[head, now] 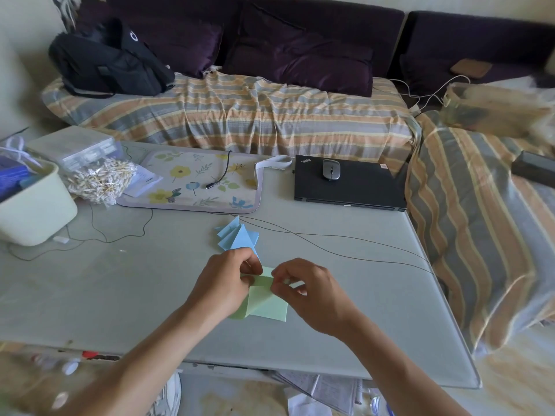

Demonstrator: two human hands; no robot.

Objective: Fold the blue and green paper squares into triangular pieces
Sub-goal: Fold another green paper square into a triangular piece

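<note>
Right, I'm looking down over the grey worktop and both hands are busy on the green paper, which lies near the front edge, just about centre. The left hand has its fingers curled in, the grip pinching the paper's upper left part. The right hand mirrors it: thumb and fingertips pinch the upper edge where a flap is turned over. Between the two hands I see that folded flap; below it the sheet spreads flat on the worktop, with a crease running diagonally across it.

Just behind the left hand sits a cluster of blue folded pieces, triangular points sticking up and fanned out, resting on the worktop and apart from the green sheet, though the left hand partly hides the nearest one.

Further back, a closed black laptop lies to the right with a grey mouse on its lid. A floral mat lies at centre-left with a short black cable on it. To the left, a clear bag of cotton swabs sits beside a pale plastic bin. Thin dark wires trail across the worktop. Beyond it, a striped sofa cover, dark purple cushions and a black backpack.
</note>
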